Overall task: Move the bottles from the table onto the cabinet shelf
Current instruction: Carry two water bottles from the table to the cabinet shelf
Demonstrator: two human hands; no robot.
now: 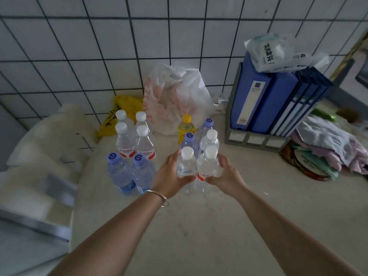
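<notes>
Two hands on two water bottles, side by side on the table.

Far left: pale blurry boxes [45,148] by the table [199,226] edge. Next, a yellow bag [123,108] at the tiled wall, four white-cap bottles [133,140] in a square, two purple-cap bottles [131,172] just in front. Then a white bag [175,96] at the back. Middle: left hand [169,176], bangle [159,197] on the wrist, fingers wrapped tight on the left bottle [186,166]; right hand [225,172], fingers wrapped tight on the right bottle [209,164]. Both bottles upright, touching each other. Just behind: one more white cap, two purple caps, one yellow bottle [186,126]. Right: blue folders [278,96] in a gray rack, a clear packet [278,50] on top, a heap of cloths [326,148] beside.
</notes>
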